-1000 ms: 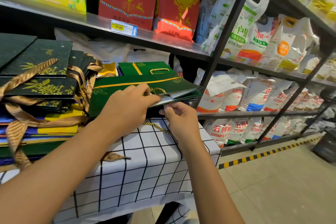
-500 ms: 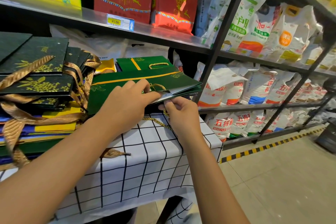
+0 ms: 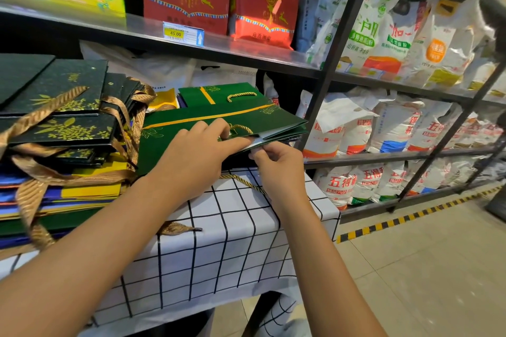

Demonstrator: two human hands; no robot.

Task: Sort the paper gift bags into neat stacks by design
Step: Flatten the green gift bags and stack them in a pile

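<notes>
The stack of green gift bags with a yellow stripe (image 3: 219,120) lies on the checked tablecloth (image 3: 219,241), near the right corner of the table and just beside the taller pile of dark green bags with gold leaf print (image 3: 63,107). The left hand (image 3: 197,156) lies on top of the green stack with its fingers stretched over the gold cord handle (image 3: 241,128), pressing it down without closing around anything. The right hand (image 3: 276,164) is curled at the front edge and seems to pinch the edges of the lower bags in that stack, though the fingertips are partly hidden. The stack already reaches past the table corner, so a strong pull by the right hand could probably drag bags off the edge. The loose cord (image 3: 241,182) hanging under the stack may catch, and the brown ribbon handles (image 3: 120,117) of the neighbouring pile could tangle with it.
</notes>
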